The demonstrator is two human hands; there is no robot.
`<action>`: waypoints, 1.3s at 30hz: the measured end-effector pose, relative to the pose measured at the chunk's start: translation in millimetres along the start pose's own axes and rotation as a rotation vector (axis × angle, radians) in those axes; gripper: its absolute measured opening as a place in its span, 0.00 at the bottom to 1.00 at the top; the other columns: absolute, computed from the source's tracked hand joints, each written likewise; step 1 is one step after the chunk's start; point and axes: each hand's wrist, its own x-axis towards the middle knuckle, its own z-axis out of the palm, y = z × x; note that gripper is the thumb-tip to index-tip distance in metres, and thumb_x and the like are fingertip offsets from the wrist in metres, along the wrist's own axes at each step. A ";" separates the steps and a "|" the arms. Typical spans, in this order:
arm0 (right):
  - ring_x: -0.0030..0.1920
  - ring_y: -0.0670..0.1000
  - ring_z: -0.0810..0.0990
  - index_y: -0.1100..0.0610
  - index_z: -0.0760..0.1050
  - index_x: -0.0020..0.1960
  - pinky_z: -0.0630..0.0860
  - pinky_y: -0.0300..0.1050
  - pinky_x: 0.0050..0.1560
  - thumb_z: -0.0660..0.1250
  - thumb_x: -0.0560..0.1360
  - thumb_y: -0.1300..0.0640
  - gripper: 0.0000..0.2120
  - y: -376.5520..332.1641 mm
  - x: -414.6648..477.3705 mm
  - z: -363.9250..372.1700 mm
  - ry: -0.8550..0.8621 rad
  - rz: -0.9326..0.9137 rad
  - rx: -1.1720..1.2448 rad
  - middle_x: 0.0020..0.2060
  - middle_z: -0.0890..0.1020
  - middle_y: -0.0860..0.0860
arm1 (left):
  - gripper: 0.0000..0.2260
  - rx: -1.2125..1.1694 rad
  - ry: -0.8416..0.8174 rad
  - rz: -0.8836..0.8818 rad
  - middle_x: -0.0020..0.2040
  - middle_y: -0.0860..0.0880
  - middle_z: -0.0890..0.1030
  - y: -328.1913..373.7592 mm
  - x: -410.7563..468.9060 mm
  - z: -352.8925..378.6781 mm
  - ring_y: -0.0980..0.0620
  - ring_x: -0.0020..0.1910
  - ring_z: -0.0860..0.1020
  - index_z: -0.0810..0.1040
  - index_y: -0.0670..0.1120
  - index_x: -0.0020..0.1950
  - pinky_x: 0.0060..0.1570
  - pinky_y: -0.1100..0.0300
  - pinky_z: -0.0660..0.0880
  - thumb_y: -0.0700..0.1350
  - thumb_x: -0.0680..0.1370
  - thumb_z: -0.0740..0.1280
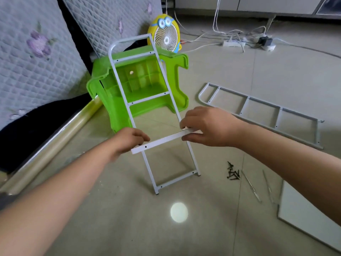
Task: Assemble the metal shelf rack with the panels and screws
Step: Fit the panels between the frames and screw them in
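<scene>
Two hands share this step, which we judge to be fitting a white crosspiece (162, 139) onto the standing side frame (149, 98). Our left hand (129, 140) curls its fingers round the crosspiece's left end, which juts just past the frame's left rail. Our right hand (208, 127) pinches the right end between thumb and fingers, against the right rail. To do it well, we would hold the piece level across both rails and slide it until the dark hole (145, 146) near its left end meets its mate on the rail. We would also steady the frame, since it stands on two small feet and could skate on the smooth floor (129, 218). One hand must let go to fetch a screw, so the other needs a firm hold first. Whether the piece is a bar or a panel seen edge-on, we cannot tell.

From the left, a quilted mattress (27, 52) leans upright and a roll of clear film (55, 141) lies along the floor. A green stool (140, 78) lies tipped on its side just behind the frame, with a yellow cartoon fan (166, 34) beyond it. Further right, white cables (215, 19) and a power strip (234, 43) trail over the tiles. A second side frame (258, 108) lies flat there. The dark screws (233, 172) sit heaped near two thin metal rods (251, 185), and a white panel (310, 215) lies at the lower right.
</scene>
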 end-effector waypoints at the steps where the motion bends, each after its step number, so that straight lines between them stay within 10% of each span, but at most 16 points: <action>1: 0.42 0.52 0.77 0.57 0.78 0.52 0.75 0.47 0.43 0.64 0.75 0.48 0.14 0.6 1.1 -10.0 -0.105 0.104 0.123 0.42 0.79 0.50 | 0.12 0.131 0.008 0.017 0.41 0.48 0.80 9.4 0.9 -5.5 0.54 0.44 0.76 0.81 0.42 0.48 0.36 0.67 0.70 0.32 0.75 0.59; 8: 0.46 0.51 0.76 0.59 0.77 0.51 0.71 0.43 0.49 0.60 0.77 0.51 0.13 85.3 -49.5 -33.9 -0.237 0.625 0.215 0.43 0.80 0.52 | 0.10 0.772 -0.003 0.229 0.49 0.45 0.78 125.8 15.0 10.8 0.47 0.49 0.76 0.80 0.45 0.49 0.46 0.61 0.71 0.41 0.77 0.59; 19: 0.51 0.56 0.76 0.63 0.75 0.54 0.68 0.44 0.47 0.54 0.79 0.56 0.15 228.4 -240.5 19.4 -0.328 1.118 0.088 0.52 0.80 0.58 | 0.14 1.379 0.056 0.471 0.63 0.45 0.73 238.4 90.7 228.6 0.45 0.63 0.71 0.73 0.46 0.63 0.58 0.53 0.68 0.43 0.77 0.59; 27: 0.66 0.58 0.66 0.63 0.63 0.67 0.65 0.51 0.65 0.52 0.80 0.55 0.19 301.3 -308.2 93.1 -0.430 1.265 0.178 0.67 0.67 0.60 | 0.14 1.404 -0.174 0.321 0.64 0.45 0.71 191.6 132.0 311.0 0.45 0.63 0.70 0.71 0.45 0.63 0.57 0.53 0.69 0.42 0.78 0.58; 32: 0.75 0.53 0.49 0.60 0.48 0.75 0.47 0.57 0.72 0.50 0.80 0.58 0.26 329.7 -314.5 132.6 -0.508 1.290 0.149 0.75 0.50 0.54 | 0.15 1.270 -0.318 0.201 0.65 0.44 0.69 141.1 149.6 352.6 0.45 0.65 0.68 0.68 0.42 0.65 0.61 0.52 0.66 0.42 0.80 0.53; 39: 0.58 0.60 0.71 0.64 0.69 0.59 0.69 0.50 0.55 0.61 0.73 0.65 0.14 346.8 -323.7 141.8 -0.459 1.184 -0.146 0.57 0.72 0.60 | 0.20 1.228 -0.422 0.172 0.73 0.46 0.60 105.3 150.3 392.3 0.49 0.73 0.57 0.60 0.46 0.72 0.70 0.47 0.53 0.46 0.80 0.54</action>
